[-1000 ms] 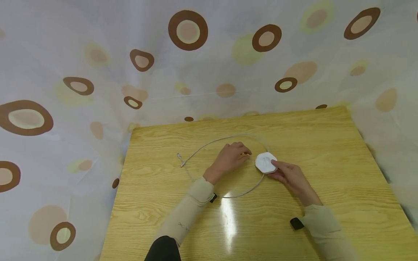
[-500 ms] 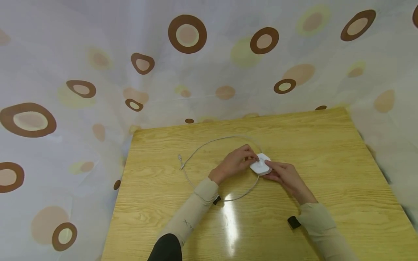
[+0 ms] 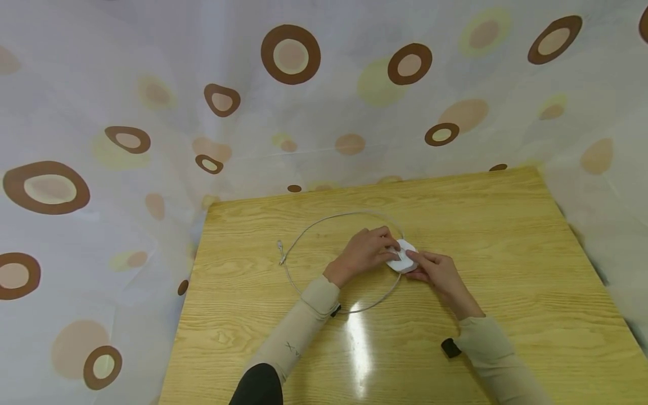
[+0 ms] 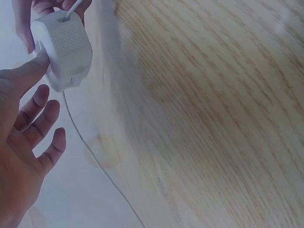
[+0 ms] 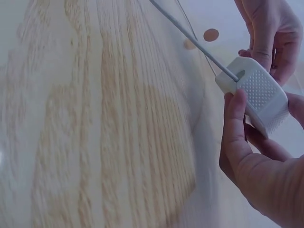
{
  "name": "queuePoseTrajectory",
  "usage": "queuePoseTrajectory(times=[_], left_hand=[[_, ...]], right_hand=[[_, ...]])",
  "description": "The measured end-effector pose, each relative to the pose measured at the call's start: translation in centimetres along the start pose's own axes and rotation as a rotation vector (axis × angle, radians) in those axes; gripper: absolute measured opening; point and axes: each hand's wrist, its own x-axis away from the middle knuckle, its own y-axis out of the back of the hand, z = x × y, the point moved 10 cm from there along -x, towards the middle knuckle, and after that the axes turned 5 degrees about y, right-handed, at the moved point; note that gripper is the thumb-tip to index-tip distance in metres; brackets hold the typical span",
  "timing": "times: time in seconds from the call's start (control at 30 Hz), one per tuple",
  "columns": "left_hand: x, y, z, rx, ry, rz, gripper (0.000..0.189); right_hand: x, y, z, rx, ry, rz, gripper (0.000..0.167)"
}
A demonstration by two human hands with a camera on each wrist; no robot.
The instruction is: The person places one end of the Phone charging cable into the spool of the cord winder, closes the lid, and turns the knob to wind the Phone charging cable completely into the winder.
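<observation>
A white octagonal cable winder [image 3: 408,264] is held just above the wooden table, its sides textured with small raised dots [image 5: 259,92]. Thin white cable [image 3: 349,214] leaves it through slots on opposite sides. My right hand [image 3: 445,277] grips the winder's edge between thumb and fingers, as the right wrist view shows [image 5: 273,175]. From the other side my left hand [image 3: 364,253] pinches at the middle of its flat face. In the left wrist view, the remaining fingers of that hand [image 4: 40,118] curl loosely beside the winder [image 4: 71,47]. The fingertips partly hide the face.
The cable lies in a wide loop on the wooden table [image 3: 243,304], passing under the left forearm. Its connector ends [image 3: 280,250] rest at the left. A spotted white sheet [image 3: 324,112] hangs behind and beside the table.
My left hand has come right and taken hold of the winder's face. The right hand has shifted the winder slightly left and down, toward the left hand.
</observation>
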Motion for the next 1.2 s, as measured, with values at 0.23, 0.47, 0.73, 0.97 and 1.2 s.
queuePoseTrajectory(times=[0.23,0.47,0.73,0.97,1.2], left_hand=[[0.3,0.5,-0.7,-0.092,-0.026,-0.062,0.027],[0.4,0.2,-1.3,-0.215,0.037,-0.140,0.026],[1.1,-0.5,0.8,0.140,0.479,-0.115,0.033],[1.6,-0.5,0.9,0.238,0.400,-0.055,0.024],[2.3,0.2,-0.8,0.025,0.006,-0.121,0.022]], right_hand=[[0.0,-0.2,-0.3,-0.055,0.001,-0.029,0.065],[0.1,-0.5,-0.5,-0.134,0.019,-0.073,0.027],[-0.2,-1.2,-0.9,-0.142,0.029,-0.105,0.037],[-0.3,-1.0,-1.2,-0.123,-0.001,-0.111,0.065],[-0.1,-0.3,-1.4,-0.113,-0.027,-0.115,0.058]])
